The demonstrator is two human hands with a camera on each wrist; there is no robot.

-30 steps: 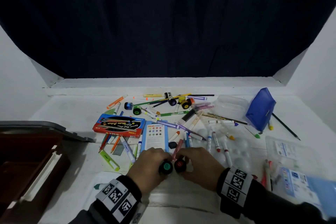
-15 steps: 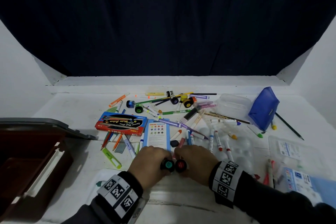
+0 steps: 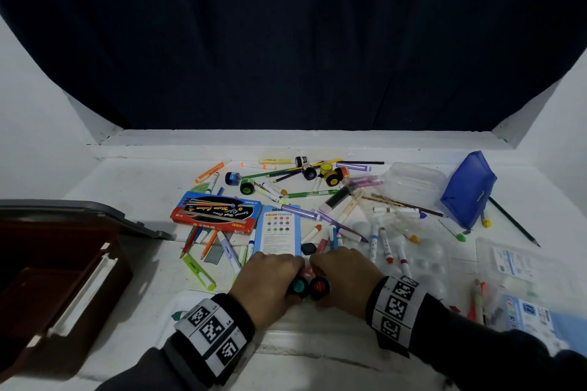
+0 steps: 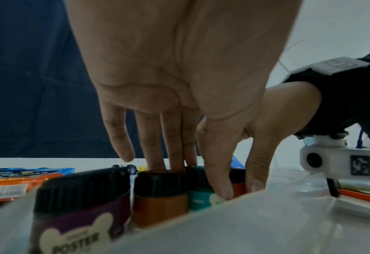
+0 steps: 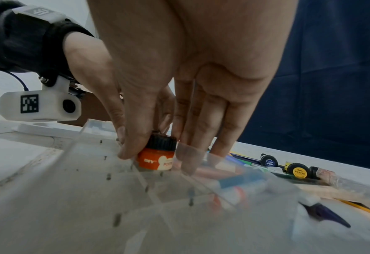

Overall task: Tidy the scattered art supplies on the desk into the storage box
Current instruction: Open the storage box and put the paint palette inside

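Side by side at the desk's front middle, my two hands each hold a small poster paint jar. My left hand (image 3: 286, 276) grips the teal jar (image 3: 298, 286), with the thumb on its label (image 4: 198, 201). My right hand (image 3: 330, 276) pinches the orange-red jar (image 3: 319, 286) between thumb and fingers (image 5: 155, 160). In the left wrist view, a purple jar (image 4: 77, 211) and a brown jar (image 4: 157, 206) stand next to the teal one, behind a clear tray wall (image 5: 92, 197). The brown storage box (image 3: 47, 279) stands open at the far left.
Markers, pencils and more paint jars (image 3: 330, 179) lie scattered across the desk's middle. A red watercolour box (image 3: 216, 214) and a blue pencil card (image 3: 279, 232) lie just beyond my hands. A blue pouch (image 3: 467, 194) and plastic packets (image 3: 508, 260) are on the right.
Both hands keep hold of their jars, side by side as before. Only the view has shifted a little.
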